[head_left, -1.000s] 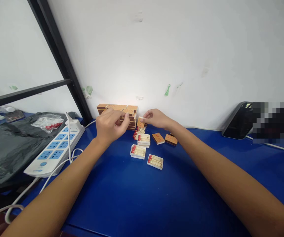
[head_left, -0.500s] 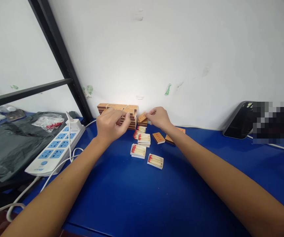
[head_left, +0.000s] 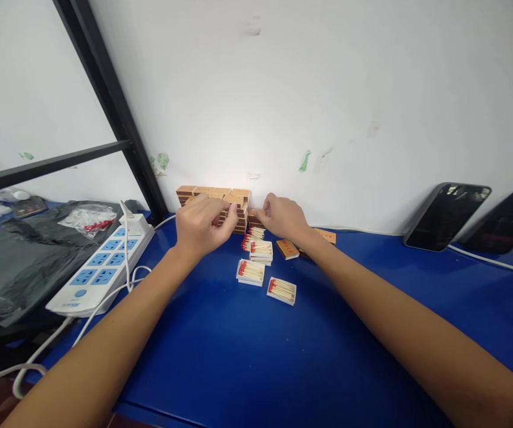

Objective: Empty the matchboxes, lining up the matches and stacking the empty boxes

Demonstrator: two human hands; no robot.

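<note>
My left hand [head_left: 205,221] is curled with thumb and forefinger close together, in front of a tall stack of orange matchboxes [head_left: 238,192]. Whatever is in its fingers, if anything, is hidden. My right hand [head_left: 284,215] is closed at a matchbox [head_left: 256,219] on the low pile at the stack's right end, its thumb stretched over the box. Loose red-tipped matches [head_left: 253,236] lie just in front. White trays full of matches stand nearer me: a pair at the back [head_left: 261,251], one below it [head_left: 251,272], and one to the right [head_left: 282,290].
More matchboxes [head_left: 288,249] lie under and beside my right wrist. A white power strip [head_left: 100,267] with cables stands left, next to a dark plastic bag [head_left: 19,255]. Two phones [head_left: 447,215] lean on the wall at right. A black metal frame [head_left: 109,89] rises at left.
My right hand has lowered the tilted matchbox onto the low pile, and its orange top no longer shows. My left hand has hardly moved.
</note>
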